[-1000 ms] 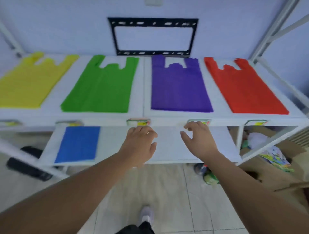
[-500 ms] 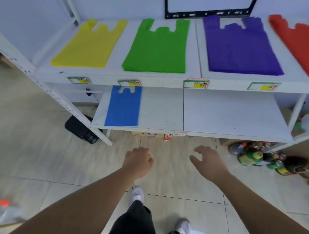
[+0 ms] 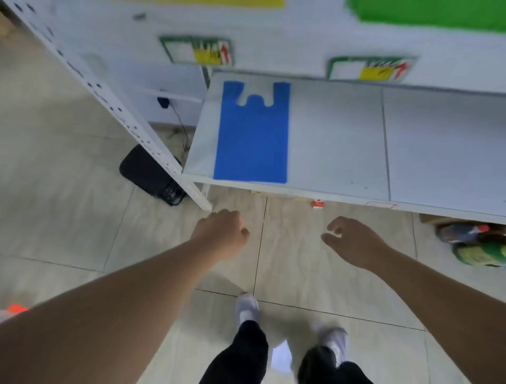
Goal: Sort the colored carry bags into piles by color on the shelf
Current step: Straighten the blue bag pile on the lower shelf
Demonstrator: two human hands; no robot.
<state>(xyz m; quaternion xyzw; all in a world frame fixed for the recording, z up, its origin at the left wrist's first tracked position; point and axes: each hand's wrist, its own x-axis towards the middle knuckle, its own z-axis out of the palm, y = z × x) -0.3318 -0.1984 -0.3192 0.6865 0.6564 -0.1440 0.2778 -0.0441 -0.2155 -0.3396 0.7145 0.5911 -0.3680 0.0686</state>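
A blue carry bag lies flat at the left end of the lower white shelf. On the upper shelf only the bottom edges of the yellow bag and the green bag show at the top of the view. My left hand hangs over the floor below the shelf's front edge, fingers loosely curled, holding nothing. My right hand is beside it, fingers relaxed and empty. Both hands are apart from every bag.
A slanted white shelf post runs down on the left, with a black device and cable on the floor behind it. Bottles lie under the shelf at right. Something orange shows at the left edge. My feet stand on beige tiles.
The view has swung down and left, away from the upper shelf. Both hands dropped from the shelf's front edge to hang over the floor, still empty.
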